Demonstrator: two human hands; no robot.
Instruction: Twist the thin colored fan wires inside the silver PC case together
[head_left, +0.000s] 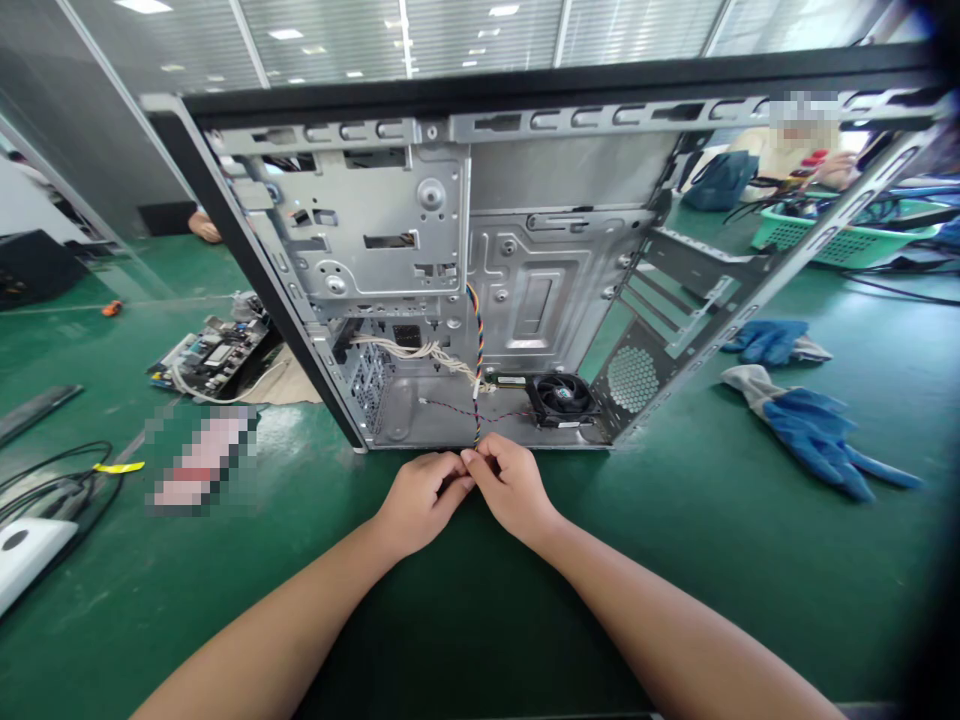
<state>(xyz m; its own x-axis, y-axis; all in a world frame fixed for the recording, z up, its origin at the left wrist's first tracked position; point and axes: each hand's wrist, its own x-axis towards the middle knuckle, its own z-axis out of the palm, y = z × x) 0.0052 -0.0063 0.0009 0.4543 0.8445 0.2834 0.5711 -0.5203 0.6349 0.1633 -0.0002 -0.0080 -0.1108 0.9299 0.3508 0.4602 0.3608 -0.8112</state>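
An open metal computer case point(517, 280) stands upright on the green table. A twisted multicoloured cable point(479, 335) hangs out of its drive bay and runs down over the lower edge to my hands. My left hand point(420, 502) and my right hand point(516, 492) meet in front of that edge, both with fingers pinched on the cable's end. Fingers hide the end itself. On the case floor lie a black CPU cooler fan point(561, 394) with thin red-and-black wires and a small green memory stick point(505, 380). A bundle of whitish wires point(420, 350) comes in from the left.
At left are a circuit board with parts point(217, 350), a power strip point(34, 555) with black cables and a blurred pinkish item point(204, 460). Blue gloves point(817, 430) lie at right, near a green basket point(847, 240) of cables. Another person's hand point(204, 226) rests behind the case.
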